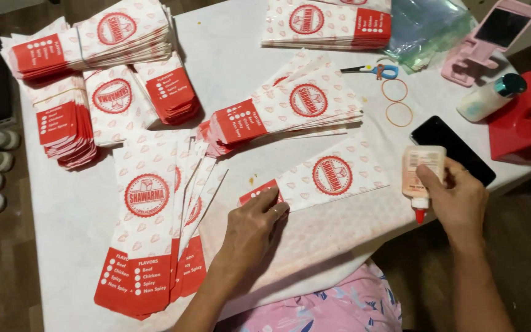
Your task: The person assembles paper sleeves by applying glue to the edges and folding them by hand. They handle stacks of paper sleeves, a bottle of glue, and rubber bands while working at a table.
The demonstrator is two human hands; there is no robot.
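Pink flowery cloth [339,310] covers my lap at the table's [235,55] edge. My left hand [250,224] lies flat and open, fingers pressing the red end of a paper bag [321,181] on the table. My right hand [459,200] is closed around a glue bottle [421,175], red tip pointing down, just beside the bag, near a black phone [453,147]

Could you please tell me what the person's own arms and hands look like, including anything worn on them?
Both forearms are bare, with no sleeves, gloves or watch in view. The left hand wears a thin, pale band on one finger. The right hand also shows a slim ring on a finger. The fingernails look short and unpainted. Pink floral clothing shows at the lap.
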